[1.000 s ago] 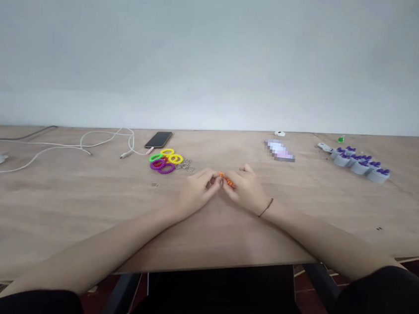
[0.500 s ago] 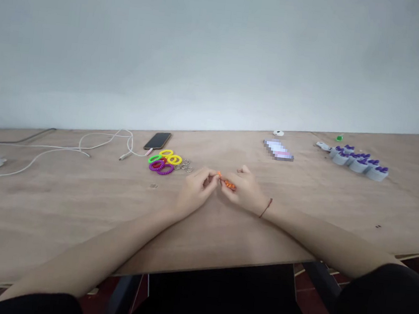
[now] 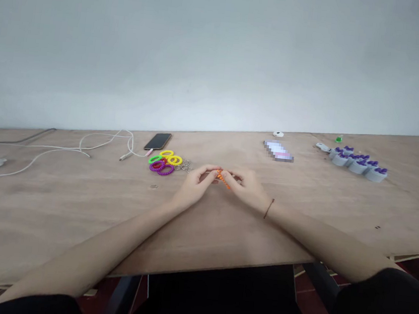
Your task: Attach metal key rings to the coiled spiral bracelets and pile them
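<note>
Between my two hands is an orange coiled band, much like the loose coil bands on the table. The fingertips of my left hand pinch its left end. My right hand grips it from the other side, with the thumb pressed along the coil. Fingers cover part of the band, and whether a ring sits on it cannot be made out. Just left of my hands lie coil bands in yellow, green, red and purple. Several metal split rings lie beside them.
A dark phone with a white cable lies at the back left. Another phone, screen lit, lies back right. Several grey-white cylinders with purple tops stand at the right. A pale wall rises behind the wooden table.
The orange band has turned between my fingers, and more of it shows at the fingertips. My right hand has rotated, its thumb now along the band. My left hand has barely moved.
</note>
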Available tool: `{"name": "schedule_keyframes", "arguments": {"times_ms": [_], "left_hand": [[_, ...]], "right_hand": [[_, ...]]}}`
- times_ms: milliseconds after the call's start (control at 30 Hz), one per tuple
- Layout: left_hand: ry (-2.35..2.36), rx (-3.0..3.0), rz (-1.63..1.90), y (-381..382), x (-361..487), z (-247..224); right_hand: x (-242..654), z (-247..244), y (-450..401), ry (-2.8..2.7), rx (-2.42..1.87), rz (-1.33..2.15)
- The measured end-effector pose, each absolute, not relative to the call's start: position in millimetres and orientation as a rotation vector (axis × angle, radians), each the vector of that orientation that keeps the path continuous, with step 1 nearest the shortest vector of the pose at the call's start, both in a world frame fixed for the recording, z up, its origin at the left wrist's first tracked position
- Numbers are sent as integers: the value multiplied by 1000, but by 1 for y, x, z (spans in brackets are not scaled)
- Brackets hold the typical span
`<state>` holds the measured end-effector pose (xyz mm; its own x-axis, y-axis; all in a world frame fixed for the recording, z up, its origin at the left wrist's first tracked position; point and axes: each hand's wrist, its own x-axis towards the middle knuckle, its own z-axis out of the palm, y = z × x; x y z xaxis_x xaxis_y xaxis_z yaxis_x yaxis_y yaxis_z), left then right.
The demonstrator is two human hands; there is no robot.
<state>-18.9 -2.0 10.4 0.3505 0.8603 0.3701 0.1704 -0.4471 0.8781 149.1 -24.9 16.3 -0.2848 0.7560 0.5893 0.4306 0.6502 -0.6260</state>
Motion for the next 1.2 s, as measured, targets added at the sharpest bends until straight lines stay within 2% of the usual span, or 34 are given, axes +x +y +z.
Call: {"name": "schedule_keyframes", "arguments": {"times_ms": [100, 167, 467, 700, 967, 1200], "left_hand": [[884, 1763, 1116, 0, -19, 9], [872, 1744, 1096, 0, -20, 8], [793, 1624, 997, 0, -19, 5], [734, 1778, 1013, -1, -18, 5], [882, 1942, 1077, -4, -17, 10], [999, 2124, 1162, -13, -17, 14]], "right_hand": [[152, 17, -21, -1843, -936, 575], [154, 16, -18, -1892, -916, 552], [161, 14, -13, -2162, -903, 112], [159, 15, -15, -2052, -891, 372], [152, 13, -18, -1922, -951, 476], [148, 8, -12, -1722, -956, 857]]}}
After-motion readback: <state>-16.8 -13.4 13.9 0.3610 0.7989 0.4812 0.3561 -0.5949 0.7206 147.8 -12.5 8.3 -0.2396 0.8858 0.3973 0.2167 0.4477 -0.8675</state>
